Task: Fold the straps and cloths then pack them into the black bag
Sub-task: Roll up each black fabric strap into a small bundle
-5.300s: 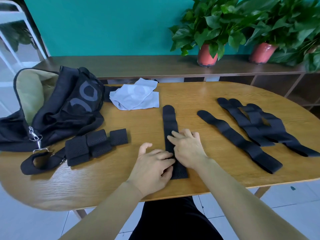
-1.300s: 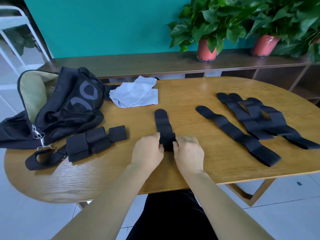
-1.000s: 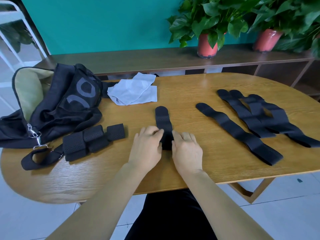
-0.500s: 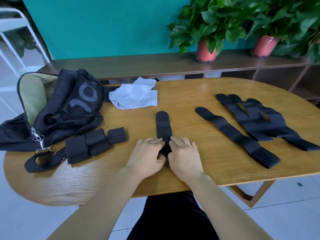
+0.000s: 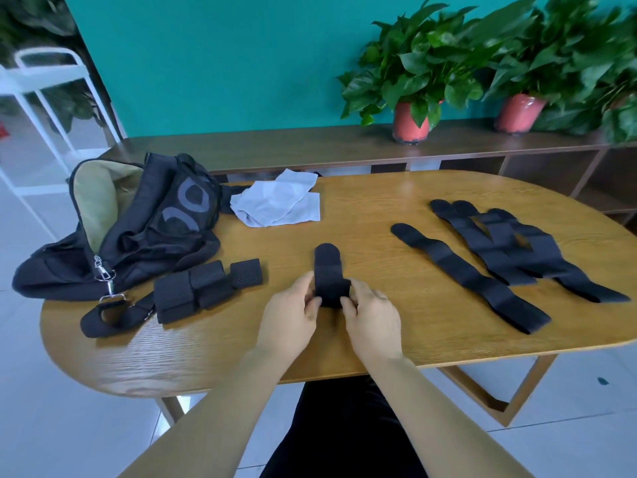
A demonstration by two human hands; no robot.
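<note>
Item in work: one black strap [image 5: 329, 277] at 6 o'clock on the surface [image 5: 379, 208], partly rolled from its near end. The left hand [image 5: 289, 315] and right hand [image 5: 370, 315] each pinch a side of the roll, and the rounded far end lies flat. Judged done: a cluster of folded straps [image 5: 203, 288] at 8 o'clock; left to do: one long strap [image 5: 468, 277] and an overlapping heap of straps [image 5: 517, 250] at 3 o'clock, the pale cloths [image 5: 275, 203] at 11 o'clock, and all the packing. Container: black bag [image 5: 138, 229] at 9 o'clock, mouth open on a tan lining, nothing of the task seen inside.
</note>
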